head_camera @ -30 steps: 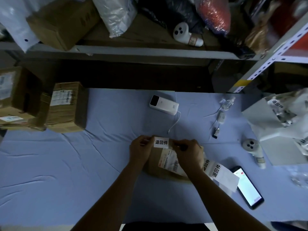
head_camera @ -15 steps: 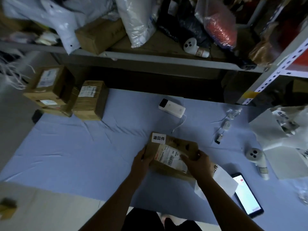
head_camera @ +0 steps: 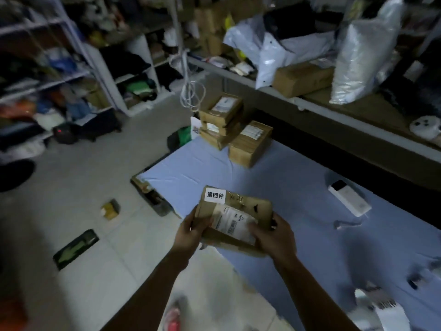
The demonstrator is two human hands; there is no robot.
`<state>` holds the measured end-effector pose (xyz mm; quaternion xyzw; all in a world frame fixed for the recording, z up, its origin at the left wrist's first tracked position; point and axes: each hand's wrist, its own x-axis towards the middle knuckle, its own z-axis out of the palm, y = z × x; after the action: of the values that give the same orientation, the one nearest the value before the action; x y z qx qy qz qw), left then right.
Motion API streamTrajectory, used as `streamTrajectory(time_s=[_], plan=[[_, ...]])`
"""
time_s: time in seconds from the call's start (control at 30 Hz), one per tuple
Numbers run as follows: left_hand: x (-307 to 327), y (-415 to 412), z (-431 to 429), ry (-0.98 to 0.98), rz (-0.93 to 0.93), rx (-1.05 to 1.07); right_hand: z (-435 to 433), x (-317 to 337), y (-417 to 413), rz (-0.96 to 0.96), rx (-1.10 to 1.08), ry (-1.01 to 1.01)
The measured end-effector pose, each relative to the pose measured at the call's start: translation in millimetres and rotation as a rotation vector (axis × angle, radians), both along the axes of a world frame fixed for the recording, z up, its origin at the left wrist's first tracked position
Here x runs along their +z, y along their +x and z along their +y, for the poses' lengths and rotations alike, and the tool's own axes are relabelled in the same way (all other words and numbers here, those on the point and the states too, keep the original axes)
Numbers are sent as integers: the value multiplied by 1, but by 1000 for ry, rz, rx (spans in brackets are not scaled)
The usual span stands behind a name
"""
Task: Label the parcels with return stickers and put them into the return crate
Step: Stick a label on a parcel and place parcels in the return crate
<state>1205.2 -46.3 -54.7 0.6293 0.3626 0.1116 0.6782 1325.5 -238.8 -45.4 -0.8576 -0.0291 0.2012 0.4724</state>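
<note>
A brown cardboard parcel (head_camera: 241,211) with a shipping label is held up above the left end of the blue-covered table (head_camera: 298,187). A white return sticker (head_camera: 215,194) with black characters sits on its far left corner. My left hand (head_camera: 191,231) grips the parcel's left side and my right hand (head_camera: 274,235) grips its right side. Several more brown parcels (head_camera: 235,130) are stacked at the table's far left corner. No return crate can be made out.
A white label printer (head_camera: 349,198) lies on the table to the right. Sheets of stickers (head_camera: 379,306) lie at the lower right. A shelf (head_camera: 310,101) with boxes and bags runs behind the table. On the grey floor are a small box (head_camera: 110,209) and racks of goods.
The sticker went onto the parcel's corner, then both hands took the parcel by its sides and lifted it. The view has swung left, showing the floor and racks.
</note>
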Motion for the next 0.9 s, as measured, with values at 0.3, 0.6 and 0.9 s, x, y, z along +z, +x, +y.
streamTrajectory(time_s=[0.3,0.6,0.9], plan=[[-14,-112,205,30,-50,133,222,-14,-82,37,42,46],[-34,-172,413,18,35,107,423,-34,-129,89,152,112],[-69,-79,608,106,202,49,612,-94,-47,232,57,230]])
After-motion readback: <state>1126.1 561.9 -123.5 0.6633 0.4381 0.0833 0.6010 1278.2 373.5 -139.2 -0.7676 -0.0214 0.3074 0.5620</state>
